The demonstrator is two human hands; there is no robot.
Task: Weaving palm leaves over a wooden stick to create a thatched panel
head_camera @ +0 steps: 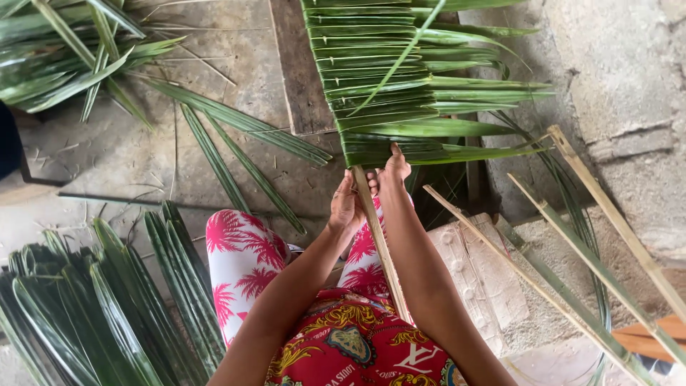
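Observation:
A panel of folded green palm leaves (pixel 400 78) is stitched along a pale wooden stick (pixel 379 243) that runs from my lap up to the panel. My left hand (pixel 346 204) grips the stick just below the lowest leaf. Beside it, my right hand (pixel 393 170) presses its fingers on the bottom edge of the lowest leaf, where the leaf meets the stick. I sit with my knees in pink and white palm-print trousers (pixel 243 261).
A pile of folded palm leaves (pixel 107 307) lies at lower left, loose fronds (pixel 64 57) at upper left. A wooden board (pixel 296 71) lies under the panel. Several bare sticks (pixel 607 207) lean at right beside a white sack (pixel 486 279) and concrete wall.

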